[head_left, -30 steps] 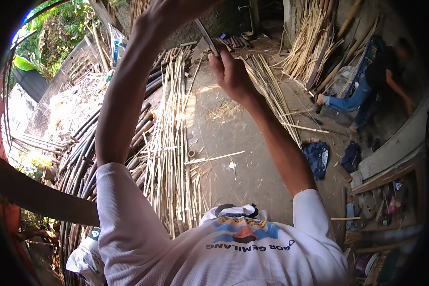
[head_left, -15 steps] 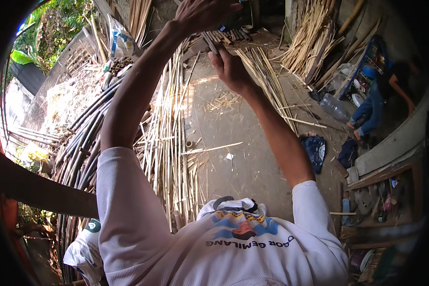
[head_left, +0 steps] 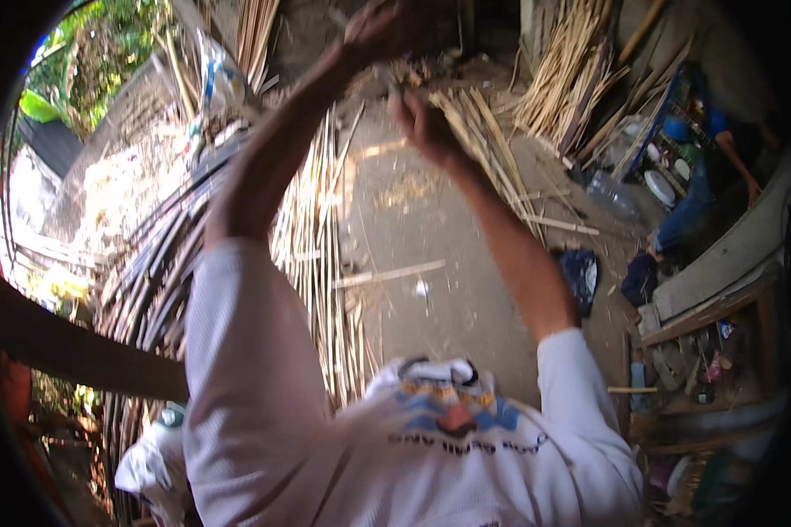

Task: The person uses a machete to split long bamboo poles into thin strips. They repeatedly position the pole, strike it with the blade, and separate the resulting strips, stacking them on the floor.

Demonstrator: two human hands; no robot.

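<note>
At the top edge my left hand [head_left: 382, 31] is raised, dark and smeared by motion, so its fingers do not read clearly. A pale sliver shows just beside it, too blurred to name. Lower and to the right, my right hand [head_left: 424, 132] is closed with its thumb up, around a narrow dark blade-like tool [head_left: 389, 81] that points up and left; its exact kind is unclear. Long split bamboo strips [head_left: 312, 255] lie in a row beneath my left arm. More bamboo strips [head_left: 488, 145] are on the floor right of my right hand.
Dark poles [head_left: 163, 255] are heaped at the left. A bamboo bundle [head_left: 567, 79] leans at the back right. Nearby are a clear plastic bottle [head_left: 613, 195], a dark cloth [head_left: 580, 277] and a person [head_left: 707, 189]. A loose strip [head_left: 391, 273] crosses the concrete floor [head_left: 453, 325].
My left hand and forearm have shifted slightly and become blurred. The right hand stays closed in nearly the same place, a little lower. The person at the right has moved an arm.
</note>
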